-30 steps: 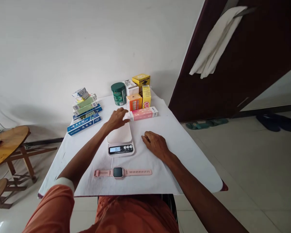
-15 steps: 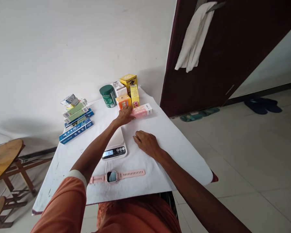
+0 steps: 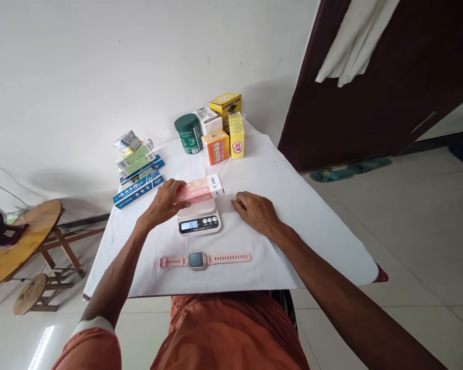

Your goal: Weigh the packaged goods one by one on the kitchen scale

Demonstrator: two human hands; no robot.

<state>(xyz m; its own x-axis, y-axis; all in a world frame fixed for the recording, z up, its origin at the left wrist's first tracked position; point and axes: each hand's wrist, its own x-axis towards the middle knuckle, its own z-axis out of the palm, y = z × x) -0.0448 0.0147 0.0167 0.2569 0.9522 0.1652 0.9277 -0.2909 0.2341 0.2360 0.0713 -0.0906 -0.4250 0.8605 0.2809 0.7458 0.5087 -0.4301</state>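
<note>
My left hand [image 3: 165,201] grips the left end of a long pink and white carton [image 3: 196,190]. That carton is over the platform of a white kitchen scale [image 3: 199,221], whose lit display shows digits; whether it touches the platform I cannot tell. My right hand [image 3: 256,211] rests on the white tablecloth to the right of the scale, fingers curled in, and what they hold, if anything, is hidden. Nearer to me lies a pink-strapped smartwatch [image 3: 196,260], its band stretched out flat.
A stack of slim cartons [image 3: 139,169] stands at the table's left. At the back are a green canister [image 3: 189,134], an orange box [image 3: 216,148], a white box [image 3: 209,121] and yellow boxes [image 3: 236,136]. A wooden table [image 3: 42,221] and stool [image 3: 31,295] stand left.
My left hand has brought the pink and white carton from beside the orange box toward me and left, over the scale. My right hand stays by the scale. The camera view has shifted.
</note>
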